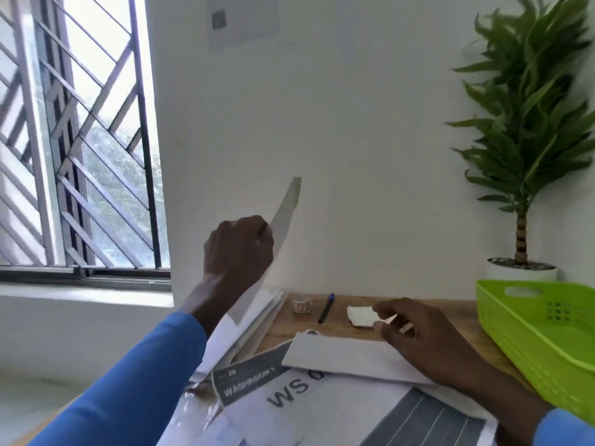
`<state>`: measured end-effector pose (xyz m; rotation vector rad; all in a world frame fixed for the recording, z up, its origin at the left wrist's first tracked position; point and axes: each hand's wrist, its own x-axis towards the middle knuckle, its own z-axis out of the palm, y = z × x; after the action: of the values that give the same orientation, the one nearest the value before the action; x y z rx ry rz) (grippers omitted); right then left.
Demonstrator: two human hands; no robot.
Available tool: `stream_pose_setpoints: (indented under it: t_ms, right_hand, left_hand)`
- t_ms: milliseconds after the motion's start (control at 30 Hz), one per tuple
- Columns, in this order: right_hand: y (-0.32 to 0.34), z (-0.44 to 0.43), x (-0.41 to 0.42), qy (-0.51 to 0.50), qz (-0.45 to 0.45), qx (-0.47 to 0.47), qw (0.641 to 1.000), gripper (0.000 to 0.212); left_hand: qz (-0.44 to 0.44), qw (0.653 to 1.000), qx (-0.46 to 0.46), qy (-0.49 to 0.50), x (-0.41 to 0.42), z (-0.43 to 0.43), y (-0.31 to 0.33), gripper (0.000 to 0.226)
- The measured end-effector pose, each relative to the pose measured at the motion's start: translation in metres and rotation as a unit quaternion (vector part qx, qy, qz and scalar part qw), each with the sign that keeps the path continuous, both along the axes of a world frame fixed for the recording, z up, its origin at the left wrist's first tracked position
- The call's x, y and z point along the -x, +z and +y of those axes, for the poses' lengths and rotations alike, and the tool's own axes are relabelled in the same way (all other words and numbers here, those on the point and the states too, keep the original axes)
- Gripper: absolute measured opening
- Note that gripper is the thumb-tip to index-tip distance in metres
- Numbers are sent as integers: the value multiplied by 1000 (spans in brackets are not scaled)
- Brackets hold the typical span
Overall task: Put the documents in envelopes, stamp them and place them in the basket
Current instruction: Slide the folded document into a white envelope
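My left hand [238, 249] is raised above the desk, shut on a white envelope [277, 233] seen edge-on against the wall. My right hand [415, 336] rests on a folded white document [338, 352] and pinches a small pale slip between thumb and fingers. A small stack of white stamps or slips [359, 315] lies just left of that hand. Printed documents [296, 400] cover the near desk. A pile of white envelopes [257, 320] lies under my left forearm. The green basket [528, 323] stands at the right.
A blue-capped pen [326, 308] and a small stamp pad or holder [302, 306] lie on the wooden desk [341, 329] near the wall. A potted plant [521, 268] stands behind the basket. A barred window is at the left.
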<state>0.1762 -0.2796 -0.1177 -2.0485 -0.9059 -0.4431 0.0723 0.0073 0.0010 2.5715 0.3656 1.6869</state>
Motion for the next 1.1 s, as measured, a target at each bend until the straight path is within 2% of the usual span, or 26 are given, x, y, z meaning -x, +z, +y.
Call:
stream_pose_setpoints:
  t_ms: [67,133,167,267,400,500,600,667,800,900,1000,1100]
  right_hand:
    - [3,-1,0,-4,17,-69,997,26]
    - [9,-3,3,2,51,-141,989,31]
    - [12,-4,6,3,65,-168,984,37]
    - [22,-8,11,-14,94,-228,969,46]
    - [24,-10,5,-85,104,-266,955,31]
    - [18,-9,1,-106,106,-222,963,27]
    - [17,-9,0,-122,55,-170,976,28]
    - [16,-11,-1,-152,8,-159,975,33]
    - [18,-21,-4,-179,-77,-131,972,40]
    - [18,-25,-2,-152,-122,-101,976,45]
    - [14,-23,-5,-177,-165,-60,969,46]
    - [12,-25,-4,-214,-211,-9,954,50]
  left_hand:
    - [-56,992,81,-83,-3,-22,12,18]
    - [-72,960,199,-182,-15,-39,11,13]
    - [-68,931,268,-239,-22,-47,6,12]
    - [-18,811,433,-392,-40,-72,-20,12]
    - [70,712,517,-469,-45,-92,-61,7]
    - [102,659,557,-495,-50,-92,-85,15]
    - [132,639,557,-514,-50,-92,-93,24]
    - [120,643,554,-515,-48,-94,-91,32]
    - [4,698,562,-443,-53,-75,-82,41]
    - [-4,725,550,-414,-57,-49,-79,32]
    - [50,715,543,-437,-56,-31,-80,11]
    - [110,680,554,-468,-53,-26,-75,15]
